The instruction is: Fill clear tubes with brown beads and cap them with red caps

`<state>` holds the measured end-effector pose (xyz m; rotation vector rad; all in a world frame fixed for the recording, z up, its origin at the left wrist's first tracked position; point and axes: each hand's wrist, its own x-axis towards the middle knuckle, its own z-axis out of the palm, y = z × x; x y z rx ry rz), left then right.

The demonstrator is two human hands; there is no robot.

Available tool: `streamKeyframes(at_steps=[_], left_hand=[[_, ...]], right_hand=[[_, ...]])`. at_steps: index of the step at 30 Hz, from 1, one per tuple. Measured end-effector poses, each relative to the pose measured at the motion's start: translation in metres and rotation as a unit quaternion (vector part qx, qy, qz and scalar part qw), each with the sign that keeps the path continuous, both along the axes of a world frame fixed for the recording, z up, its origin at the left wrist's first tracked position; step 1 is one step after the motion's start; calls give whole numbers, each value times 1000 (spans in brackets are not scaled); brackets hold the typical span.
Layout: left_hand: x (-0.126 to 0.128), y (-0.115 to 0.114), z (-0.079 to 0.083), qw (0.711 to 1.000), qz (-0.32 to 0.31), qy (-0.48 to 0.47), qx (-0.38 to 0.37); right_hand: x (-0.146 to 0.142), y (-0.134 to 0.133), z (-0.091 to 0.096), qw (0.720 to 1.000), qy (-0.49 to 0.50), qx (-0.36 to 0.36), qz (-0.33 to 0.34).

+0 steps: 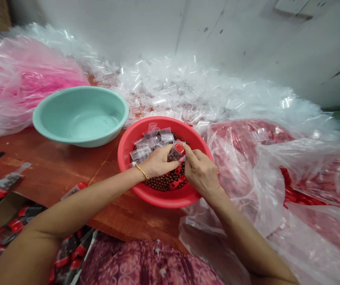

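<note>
My left hand [158, 162], with a gold bracelet on its wrist, grips a small clear plastic container [174, 154] filled with brown beads. My right hand [201, 169] is closed against the container's other end, thumb and fingers at its red cap [180, 148]. Both hands are over a red basin [167, 202]. Small round brown beads [161, 183] lie in the basin. Several clear containers [142, 152] rest on the beads at the left. Red plastic pieces [178, 182] lie among the beads below my hands.
A pale green basin [81, 114] stands at the left. Clear plastic containers [182, 87] are heaped along the wall. Bags hold pink pieces [43, 81] at left and red pieces [297, 192] at right. Filled red-capped containers [65, 253] lie in a box below the table edge.
</note>
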<state>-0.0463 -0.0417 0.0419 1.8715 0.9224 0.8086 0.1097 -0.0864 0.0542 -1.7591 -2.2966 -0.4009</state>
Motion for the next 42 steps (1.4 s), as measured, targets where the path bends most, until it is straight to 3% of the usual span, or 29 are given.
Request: streamKeyframes(at_steps=[8, 17, 25, 27, 29, 31, 34, 36, 38, 40, 42], left_hand=[[0, 0, 5, 997, 30, 68, -32], [-5, 2, 4, 997, 22, 66, -40], [-2, 3, -2, 996, -41, -3, -73], [1, 4, -2, 995, -49, -26, -86], [2, 5, 1, 996, -44, -11, -76], [2, 3, 7, 997, -49, 46, -34], [-1, -1, 15, 985, -71, 155, 36], [-2, -3, 17, 974, -74, 204, 67], [-3, -6, 18, 965, -69, 236, 97], [-3, -7, 17, 956, -67, 259, 123], [-2, -7, 15, 949, -63, 278, 135]], right_hand=[[0, 0, -1, 999, -46, -1, 24], [9, 4, -4, 987, 61, -30, 144], [10, -1, 13, 978, -34, 87, 188], [10, 0, 18, 976, 4, 114, 185], [8, 5, 19, 973, 107, 107, 176], [3, 15, 17, 949, 270, 70, 146], [-10, 32, 8, 858, 504, -57, 86], [-19, 39, 2, 791, 585, -168, 61], [-26, 41, -2, 753, 609, -246, 45], [-29, 39, -3, 758, 593, -270, 37], [-29, 37, 0, 789, 556, -259, 38]])
